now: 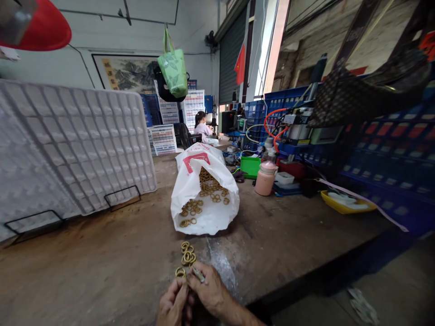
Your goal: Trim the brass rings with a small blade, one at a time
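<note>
At the front edge of the table my left hand (pixel 174 302) is closed in a pinch, its fingertips meeting those of my right hand. What it pinches is too small and hidden to name. My right hand (pixel 212 290) is closed too, with a short grey metallic piece (pixel 198 275) showing by its fingers. Just beyond the fingertips lie several loose brass-coloured rings (pixel 188 257) on the table (pixel 112 267). Farther back a white plastic bag (pixel 207 221) lies with its mouth open towards me, and many more rings (pixel 210 185) are inside it.
White ribbed trays (pixel 98 145) stand upright at left on black wire stands (pixel 123 198). Right of the bag are a pink bottle (pixel 266 178), a green tray (pixel 250 167) and a yellow dish (pixel 346 204). Blue crates (pixel 384 167) line the right. A person (pixel 204 131) sits farther back.
</note>
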`<action>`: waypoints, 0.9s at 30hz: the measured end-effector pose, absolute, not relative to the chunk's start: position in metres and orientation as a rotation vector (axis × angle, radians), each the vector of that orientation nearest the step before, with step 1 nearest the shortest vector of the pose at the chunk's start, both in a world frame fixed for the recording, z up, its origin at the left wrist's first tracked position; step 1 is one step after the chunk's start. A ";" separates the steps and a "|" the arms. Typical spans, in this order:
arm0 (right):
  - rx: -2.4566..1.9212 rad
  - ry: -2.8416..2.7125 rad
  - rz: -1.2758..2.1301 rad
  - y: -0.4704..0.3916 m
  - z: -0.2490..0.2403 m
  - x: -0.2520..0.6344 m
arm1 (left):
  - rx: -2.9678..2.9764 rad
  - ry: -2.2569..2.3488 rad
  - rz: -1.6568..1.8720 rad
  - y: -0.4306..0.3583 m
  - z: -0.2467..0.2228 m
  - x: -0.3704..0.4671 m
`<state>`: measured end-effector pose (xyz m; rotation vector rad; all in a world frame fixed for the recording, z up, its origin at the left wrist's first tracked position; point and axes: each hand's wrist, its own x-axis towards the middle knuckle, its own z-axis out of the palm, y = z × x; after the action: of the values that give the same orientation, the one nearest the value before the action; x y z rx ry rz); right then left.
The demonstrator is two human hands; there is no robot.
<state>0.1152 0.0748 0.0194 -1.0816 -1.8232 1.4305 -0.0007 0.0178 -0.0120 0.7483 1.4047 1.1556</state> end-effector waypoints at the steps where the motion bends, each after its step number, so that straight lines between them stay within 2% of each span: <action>1: -1.078 -1.825 1.415 0.076 0.020 0.115 | 0.751 1.403 1.162 0.019 -0.008 0.000; 11: -0.983 -1.767 1.404 0.080 0.034 0.119 | 0.752 1.303 1.278 0.013 0.030 0.010; 27: -0.889 -1.766 1.406 0.079 0.031 0.117 | 0.687 1.137 1.368 0.004 0.026 0.009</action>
<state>0.1173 0.0794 0.0312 -0.8887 -1.7655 1.4060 0.0088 0.0042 0.0263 0.6873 1.1366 1.3676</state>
